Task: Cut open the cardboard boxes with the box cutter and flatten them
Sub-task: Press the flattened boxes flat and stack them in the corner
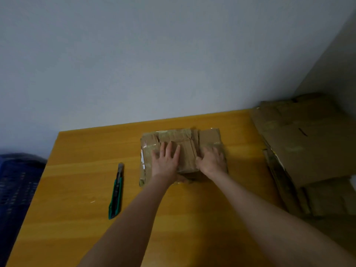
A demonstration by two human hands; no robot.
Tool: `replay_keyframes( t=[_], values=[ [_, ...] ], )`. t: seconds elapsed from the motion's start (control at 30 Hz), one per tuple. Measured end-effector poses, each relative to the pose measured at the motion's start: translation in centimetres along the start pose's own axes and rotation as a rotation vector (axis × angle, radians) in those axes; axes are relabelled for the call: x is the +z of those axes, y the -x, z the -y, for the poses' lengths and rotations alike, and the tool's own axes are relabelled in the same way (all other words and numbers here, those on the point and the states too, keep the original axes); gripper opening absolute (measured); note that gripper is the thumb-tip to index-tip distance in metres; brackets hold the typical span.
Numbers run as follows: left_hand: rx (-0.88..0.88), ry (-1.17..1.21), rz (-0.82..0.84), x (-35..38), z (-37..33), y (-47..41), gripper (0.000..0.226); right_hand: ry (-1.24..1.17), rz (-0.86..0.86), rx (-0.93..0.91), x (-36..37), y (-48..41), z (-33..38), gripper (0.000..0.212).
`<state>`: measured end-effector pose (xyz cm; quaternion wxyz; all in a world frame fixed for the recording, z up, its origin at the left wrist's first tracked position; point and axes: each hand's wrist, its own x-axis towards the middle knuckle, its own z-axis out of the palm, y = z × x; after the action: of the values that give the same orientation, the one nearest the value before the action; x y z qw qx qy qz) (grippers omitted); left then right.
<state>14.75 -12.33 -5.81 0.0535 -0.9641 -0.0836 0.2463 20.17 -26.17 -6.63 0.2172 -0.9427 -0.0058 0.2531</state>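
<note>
Head view: no writing can be read. A narrow white label [142, 159] with reddish marks runs along the left edge of the cardboard box [174, 136], its print too blurred to make out. The box lies just right of the frame's centre on the yellow wooden bench [81, 151], brown and creased, pressed nearly flat, with glossy packing tape across its flaps. The left hand [166, 161] lies palm down on the box's left half, fingers straight and close together. The right hand [211, 161] presses palm down on its right half, fingers slightly spread. The green box cutter [116, 193] lies alone on the bench at centre left, well apart from the box. A stack of flattened cardboard [308, 143] fills the right edge, and a dark blue crate [17, 189] sits at lower left
</note>
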Motion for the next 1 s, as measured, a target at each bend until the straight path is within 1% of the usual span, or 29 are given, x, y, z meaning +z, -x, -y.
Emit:
replay_keyframes(
  t=[0.07, 0.1, 0.17, 0.23, 0.27, 0.33, 0.43, 0.5, 0.6, 0.67, 0.7, 0.77, 0.87, 0.93, 1.0],
  values=[
    [0.053, 0.022, -0.047, -1.8, -0.6, -0.2, 0.12, -0.046, -0.057, -0.016, -1.8, 0.5, -0.3, 0.049],
    [0.084, 0.035, -0.071, -2.8, -1.2, -0.4, 0.113, -0.058, -0.084, -0.018, -2.8, 0.7, -0.5, 0.049],
    [0.131, 0.094, -0.146, -4.4, -3.3, -0.9, 0.092, -0.052, -0.142, -0.017, -5.2, 1.2, -1.6, 0.05],
    [0.148, 0.238, -0.222, -6.1, -6.3, -1.3, 0.071, -0.021, -0.208, -0.017, -7.8, 1.5, -3.5, 0.049],
    [0.153, 0.332, -0.226, -6.9, -8.1, -1.4, 0.065, -0.002, -0.237, -0.007, -9.1, 1.6, -4.6, 0.049],
    [0.17, 0.485, -0.179, -8.3, -12.0, -1.6, 0.062, 0.013, -0.27, 0.023, -11.4, 1.6, -7.1, 0.05],
    [0.164, 0.657, -0.093, -10.2, -17.9, -1.5, 0.07, 0.001, -0.243, 0.067, -14.0, 1.3, -10.6, 0.052],
    [0.111, 0.821, -0.007, -11.2, -21.8, -1.1, 0.069, 0.02, -0.216, 0.094, -15.5, 1.0, -13.1, 0.054],
    [-0.025, 1.139, 0.163, -11.2, -27.1, -1.1, 0.047, 0.066, -0.211, 0.176, -17.4, 0.7, -17.6, 0.058],
    [-0.124, 1.284, 0.207, -10.9, -28.9, -1.5, 0.033, 0.058, -0.16, 0.227, -18.4, 0.4, -20.1, 0.057],
    [-0.178, 1.327, 0.197, -10.9, -29.8, -1.7, 0.029, 0.04, -0.124, 0.238, -18.8, 0.2, -21.3, 0.054],
    [-0.27, 1.361, 0.126, -11.2, -30.8, -2.0, 0.03, 0.005, -0.079, 0.228, -19.3, 0.0, -22.8, 0.05],
    [-0.354, 1.4, 0.011, -12.3, -31.7, -2.1, 0.032, -0.024, -0.091, 0.193, -19.5, -0.4, -23.1, 0.048],
    [-0.382, 1.384, -0.055, -12.8, -32.2, -2.4, 0.035, -0.04, -0.099, 0.18, -19.8, -0.6, -23.0, 0.047],
    [-0.374, 1.369, -0.081, -13.0, -32.2, -3.0, 0.035, -0.059, -0.112, 0.151, -20.2, -0.6, -22.8, 0.046]
  ],
)
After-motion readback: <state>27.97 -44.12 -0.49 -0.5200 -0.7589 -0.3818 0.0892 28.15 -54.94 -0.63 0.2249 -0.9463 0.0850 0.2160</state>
